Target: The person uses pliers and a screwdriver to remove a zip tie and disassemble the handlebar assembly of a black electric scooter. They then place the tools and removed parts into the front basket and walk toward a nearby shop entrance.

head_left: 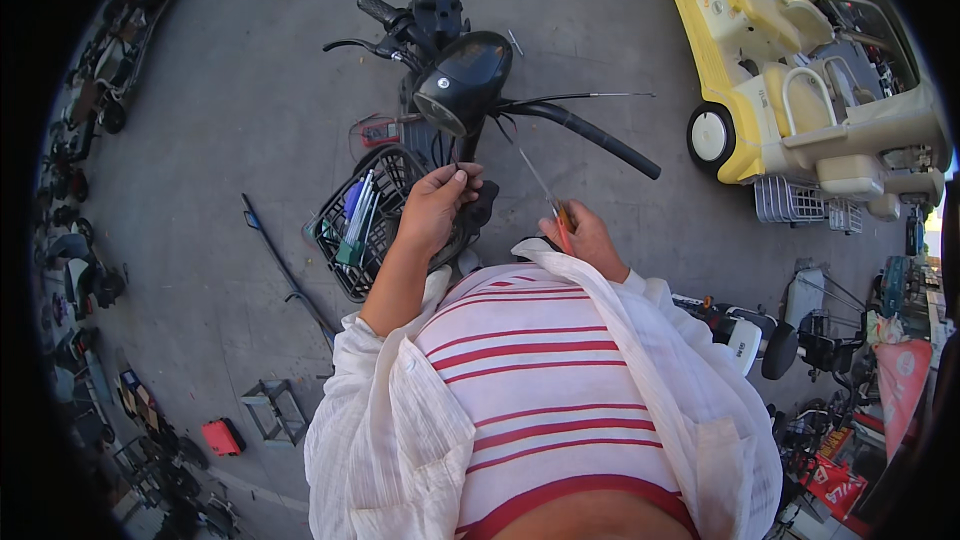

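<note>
The front of a scooter stands before me, with a round black headlight (462, 83) and a bare right handlebar (597, 136). A cable with an exposed metal end (622, 95) sticks out above that bar. My left hand (440, 202) pinches a thin dark wire (456, 153) just below the headlight. In my right hand (592, 242), nearer my body, is a pair of red-and-orange-handled pliers (564, 227). A thin cable (532, 169) runs from beneath the headlight down to the pliers; whether the jaws grip it is too small to tell.
A black basket (345, 278) beside my left forearm holds several screwdriver-like tools (360, 215). A red multimeter (380, 132) lies beyond it. A long dark bar (285, 275), a metal frame (274, 412) and a red case (223, 437) lie left. A yellow cart (745, 130) stands right.
</note>
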The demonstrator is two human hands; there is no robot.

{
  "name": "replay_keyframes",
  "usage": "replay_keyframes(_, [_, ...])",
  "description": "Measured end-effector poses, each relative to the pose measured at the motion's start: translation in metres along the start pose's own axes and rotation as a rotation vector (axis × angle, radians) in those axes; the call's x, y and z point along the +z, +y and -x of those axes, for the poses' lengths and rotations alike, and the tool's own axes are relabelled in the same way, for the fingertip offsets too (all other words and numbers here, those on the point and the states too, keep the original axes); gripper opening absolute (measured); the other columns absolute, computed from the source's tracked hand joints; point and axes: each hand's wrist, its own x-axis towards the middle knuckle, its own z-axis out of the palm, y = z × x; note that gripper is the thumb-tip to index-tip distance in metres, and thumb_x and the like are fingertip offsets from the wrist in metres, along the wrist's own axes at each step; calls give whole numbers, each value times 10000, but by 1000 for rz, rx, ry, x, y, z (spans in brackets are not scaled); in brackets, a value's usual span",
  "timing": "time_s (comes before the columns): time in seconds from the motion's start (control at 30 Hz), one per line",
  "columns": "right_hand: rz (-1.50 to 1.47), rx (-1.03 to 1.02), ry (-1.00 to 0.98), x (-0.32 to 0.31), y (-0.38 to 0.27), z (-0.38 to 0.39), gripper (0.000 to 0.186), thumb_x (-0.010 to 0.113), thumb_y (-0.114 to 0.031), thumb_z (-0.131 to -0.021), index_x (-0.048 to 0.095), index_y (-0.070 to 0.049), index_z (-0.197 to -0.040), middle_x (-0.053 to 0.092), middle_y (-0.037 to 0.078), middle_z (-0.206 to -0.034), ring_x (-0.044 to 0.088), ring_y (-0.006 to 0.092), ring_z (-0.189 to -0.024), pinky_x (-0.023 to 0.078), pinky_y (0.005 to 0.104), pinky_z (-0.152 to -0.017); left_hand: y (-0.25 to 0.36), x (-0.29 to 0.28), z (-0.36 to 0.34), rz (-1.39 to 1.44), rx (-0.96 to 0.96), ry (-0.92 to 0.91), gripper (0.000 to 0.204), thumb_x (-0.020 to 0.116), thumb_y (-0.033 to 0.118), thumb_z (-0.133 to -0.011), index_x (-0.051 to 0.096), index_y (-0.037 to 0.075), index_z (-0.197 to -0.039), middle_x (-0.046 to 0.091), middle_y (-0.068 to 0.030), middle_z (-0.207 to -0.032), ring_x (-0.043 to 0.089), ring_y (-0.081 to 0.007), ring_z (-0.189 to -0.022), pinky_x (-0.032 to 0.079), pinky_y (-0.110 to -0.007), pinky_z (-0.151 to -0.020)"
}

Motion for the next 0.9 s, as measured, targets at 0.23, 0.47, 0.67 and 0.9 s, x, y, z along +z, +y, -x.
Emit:
replay_keyframes(0.23, [88, 33, -66, -5, 7, -7, 458, 731, -388, -810, 564, 23, -925, 627, 174, -801, 580, 237, -680, 470, 360, -626, 5, -7, 2, -97, 7, 52, 285, 526, 168, -961, 619, -25, -1148, 621, -47, -984, 541, -125, -913, 430, -254, -858])
replay_keyframes(0.47, [150, 17, -115, -10, 5, -23, 497, 731, -423, -795, 575, 26, -937, 646, 195, -842, 620, 290, -718, 484, 363, -658, 8, -19, 5, 25, 39, 121, 291, 527, 187, -963, 612, 1, -1171, 598, -25, -976, 547, -139, -923, 432, -283, -879])
replay_keyframes(0.67, [372, -73, -218, -14, 2, -38, 495, 701, -444, -797, 597, 5, -978, 661, 200, -907, 643, 349, -801, 496, 390, -695, 8, -42, 26, 197, 109, 242, 305, 509, 208, -976, 574, 45, -1225, 585, -19, -964, 576, -159, -920, 482, -341, -846])
replay_keyframes(0.9, [655, -93, -388, -12, -8, -51, 450, 665, -390, -802, 625, -28, -1066, 663, 185, -969, 638, 341, -869, 504, 399, -749, 5, -80, 62, 270, 230, 486, 308, 522, 211, -969, 570, 34, -1216, 619, -22, -927, 608, -161, -893, 517, -325, -777])
